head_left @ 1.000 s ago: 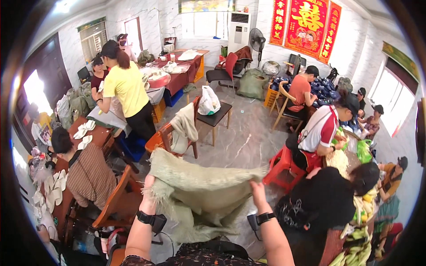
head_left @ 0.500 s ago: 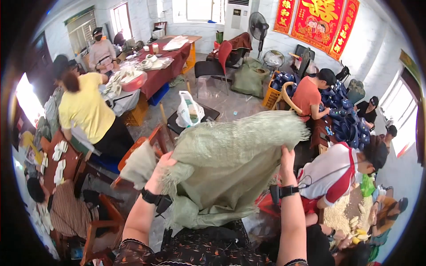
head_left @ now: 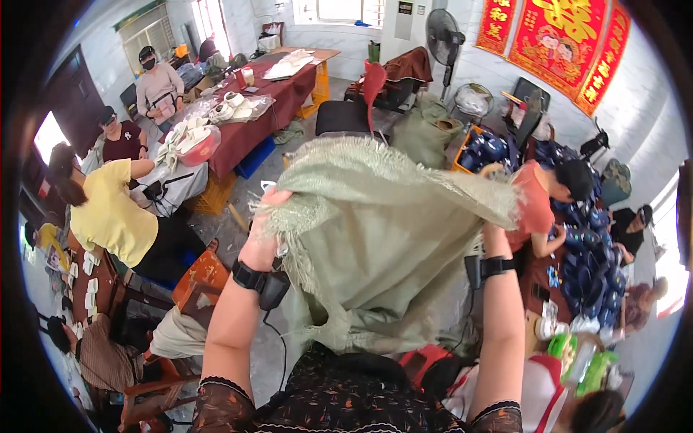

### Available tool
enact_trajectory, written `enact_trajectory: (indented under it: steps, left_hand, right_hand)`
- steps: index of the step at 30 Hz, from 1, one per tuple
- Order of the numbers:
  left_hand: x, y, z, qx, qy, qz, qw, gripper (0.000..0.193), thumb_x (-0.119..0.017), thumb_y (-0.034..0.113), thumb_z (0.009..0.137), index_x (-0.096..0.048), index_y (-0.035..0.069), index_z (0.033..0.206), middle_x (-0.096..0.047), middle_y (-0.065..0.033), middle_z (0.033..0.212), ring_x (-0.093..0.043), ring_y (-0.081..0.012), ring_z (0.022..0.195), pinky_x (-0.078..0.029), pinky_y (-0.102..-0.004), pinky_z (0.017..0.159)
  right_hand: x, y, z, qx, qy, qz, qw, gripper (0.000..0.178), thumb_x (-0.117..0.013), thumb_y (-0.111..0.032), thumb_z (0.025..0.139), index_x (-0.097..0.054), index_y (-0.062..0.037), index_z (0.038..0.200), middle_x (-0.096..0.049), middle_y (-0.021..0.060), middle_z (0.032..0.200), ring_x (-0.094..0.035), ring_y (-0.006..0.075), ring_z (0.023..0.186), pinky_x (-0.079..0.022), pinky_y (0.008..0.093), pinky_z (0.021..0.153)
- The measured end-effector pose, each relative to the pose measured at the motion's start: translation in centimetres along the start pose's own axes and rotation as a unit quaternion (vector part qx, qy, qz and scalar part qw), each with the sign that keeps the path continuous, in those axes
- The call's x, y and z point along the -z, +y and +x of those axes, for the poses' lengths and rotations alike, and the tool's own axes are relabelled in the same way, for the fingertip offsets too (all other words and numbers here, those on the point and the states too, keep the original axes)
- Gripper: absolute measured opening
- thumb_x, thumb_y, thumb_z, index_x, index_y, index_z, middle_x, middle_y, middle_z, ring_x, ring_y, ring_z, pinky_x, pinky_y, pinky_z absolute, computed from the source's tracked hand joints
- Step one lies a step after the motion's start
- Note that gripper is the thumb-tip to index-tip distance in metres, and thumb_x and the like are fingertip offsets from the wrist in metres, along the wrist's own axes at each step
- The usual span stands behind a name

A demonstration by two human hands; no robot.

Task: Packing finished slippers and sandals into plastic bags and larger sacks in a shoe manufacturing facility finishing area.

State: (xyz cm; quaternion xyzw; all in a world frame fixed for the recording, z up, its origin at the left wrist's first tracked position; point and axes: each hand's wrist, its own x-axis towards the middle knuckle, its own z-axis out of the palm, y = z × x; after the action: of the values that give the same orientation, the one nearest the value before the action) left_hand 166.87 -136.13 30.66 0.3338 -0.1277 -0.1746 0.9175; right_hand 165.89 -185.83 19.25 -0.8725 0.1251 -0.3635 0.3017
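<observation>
Head view: frayed grey-green woven sack (head_left: 390, 249) raised since moments ago, aloft beyond black patterned shirt (head_left: 339, 397); probably better spread for handling. Left hand (head_left: 267, 206): grip clenched on sack edge. Right hand (head_left: 494, 237): partly cloth-hidden, cannot tell grip.

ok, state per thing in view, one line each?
Woven sack: raised, spread, edge frayed
Left hand: closed on sack's edge
Right hand: fingers hidden by sack
Cream cloth: draped over wooden chair
Red-backed chair: unoccupied
Maroon tablecloth: spread over table
Standing fan: upright; spinning unclear
</observation>
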Motion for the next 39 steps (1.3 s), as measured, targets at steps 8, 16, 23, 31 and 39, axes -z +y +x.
enact_trajectory:
  steps: [8, 16, 23, 31, 39]
  left_hand:
    - [3.6, -1.1, 21.6, -0.018, 0.003, 0.060, 0.998, 0.037, -0.050, 0.011, 0.091, -0.051, -0.002, 0.126, -0.058, -0.0110, 0.122, -0.059, -0.0190, 0.106, -0.049, -0.0318, 0.091]
    - [11.0, -1.4, 41.8, -0.039, 0.077, 0.026, 0.996, 0.029, -0.056, 0.007, 0.090, -0.057, 0.000, 0.117, -0.063, -0.0100, 0.113, -0.064, -0.0189, 0.094, -0.052, -0.0307, 0.083]
    - [17.3, 2.2, 53.9, -0.106, 0.134, 0.138, 0.976, 0.027, -0.061, 0.009, 0.087, -0.062, 0.002, 0.113, -0.066, -0.0060, 0.106, -0.064, -0.0157, 0.090, -0.053, -0.0291, 0.077]
    - [20.0, 6.3, 57.7, -0.167, 0.325, 0.149, 0.919, 0.013, -0.063, 0.009, 0.083, -0.064, 0.003, 0.094, -0.067, -0.0065, 0.087, -0.064, -0.0171, 0.075, -0.053, -0.0309, 0.069]
    - [26.2, 9.8, 52.9, -0.259, 0.330, 0.140, 0.897, 0.019, -0.056, 0.008, 0.087, -0.062, 0.000, 0.103, -0.066, -0.0055, 0.087, -0.063, -0.0160, 0.073, -0.053, -0.0282, 0.066]
  right_hand:
    - [-8.9, 4.7, 25.4, -0.077, 0.039, 0.517, 0.851, 0.028, -0.055, -0.013, 0.088, -0.057, -0.0001, 0.113, -0.062, 0.0086, 0.102, -0.059, 0.0204, 0.090, -0.047, 0.0327, 0.082]
    - [-18.2, -0.8, 41.9, 0.011, 0.048, 0.279, 0.959, 0.025, -0.054, -0.009, 0.088, -0.060, 0.0041, 0.108, -0.063, 0.0048, 0.103, -0.057, 0.0157, 0.091, -0.045, 0.0286, 0.082]
    - [-29.8, -4.5, 56.6, 0.023, -0.048, 0.390, 0.919, 0.024, -0.060, -0.021, 0.089, -0.063, -0.0009, 0.102, -0.062, -0.0002, 0.094, -0.053, 0.0096, 0.083, -0.042, 0.0247, 0.074]
    - [-47.2, -6.9, 63.6, 0.022, -0.297, 0.420, 0.858, 0.032, -0.058, -0.014, 0.090, -0.055, 0.0006, 0.118, -0.060, 0.0037, 0.111, -0.053, 0.0117, 0.101, -0.038, 0.0247, 0.090]
    - [-61.0, -17.3, 63.4, 0.107, -0.472, 0.421, 0.767, 0.025, -0.062, -0.017, 0.089, -0.058, 0.0001, 0.108, -0.061, 0.0000, 0.101, -0.052, 0.0073, 0.090, -0.041, 0.0226, 0.080]
